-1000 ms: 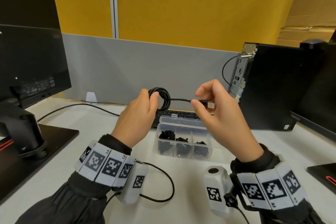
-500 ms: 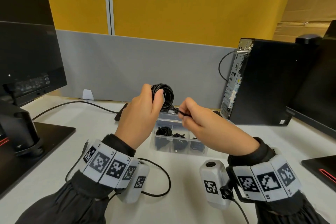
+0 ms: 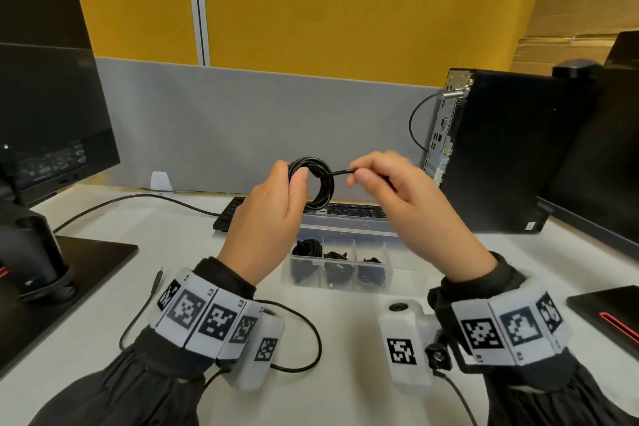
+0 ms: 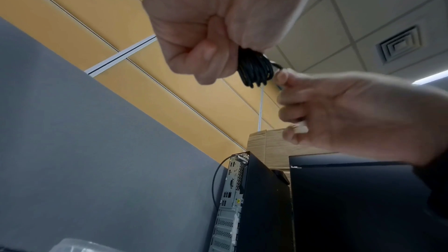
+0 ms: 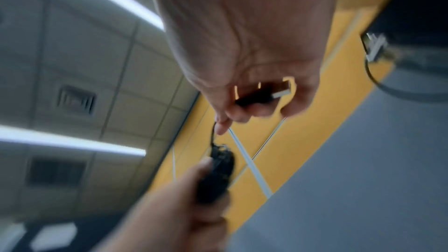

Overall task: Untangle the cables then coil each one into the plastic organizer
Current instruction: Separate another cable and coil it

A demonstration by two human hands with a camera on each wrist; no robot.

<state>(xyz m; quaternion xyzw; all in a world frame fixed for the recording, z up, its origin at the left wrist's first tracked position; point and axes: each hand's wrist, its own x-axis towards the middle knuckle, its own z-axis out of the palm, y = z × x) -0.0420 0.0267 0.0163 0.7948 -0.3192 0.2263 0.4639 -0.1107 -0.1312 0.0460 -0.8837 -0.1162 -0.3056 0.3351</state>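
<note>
Item: black cable coil (image 3: 313, 185), held in the air above the desk, over the keyboard (image 3: 349, 209) and the far edge of the organizer.

Left hand (image 3: 273, 218): fingers and thumb curled round the coil's left side, thumb pressed across the loops, gripping the bundle upright. The left wrist view shows the loops bunched together below the closed fingers (image 4: 206, 64).

Right hand (image 3: 408, 197): at 3 o'clock of the coil, pinching the free tail of the cable between thumb and forefinger just beside the loops. The remaining fingers are curled in; the right wrist view, though blurred, shows the cable's USB plug (image 5: 264, 93) tucked inside them, metal end pointing away from the coil.

Clear plastic organizer (image 3: 340, 268): on the white desk (image 3: 345, 339) at 6 o'clock of the coil, between the two wrists, lid open toward the keyboard. Three front compartments each hold a coiled black cable.

Loose black cable (image 3: 304, 346): lies on the desk at 7 o'clock of the organizer, looping under the left wrist, its plug end near the monitor base (image 3: 69, 270).

Surroundings: monitor (image 3: 45, 97) at 9 o'clock, desktop computer tower (image 3: 511, 156) at 3 o'clock, grey and yellow partition (image 3: 259, 121) at 12 o'clock.
</note>
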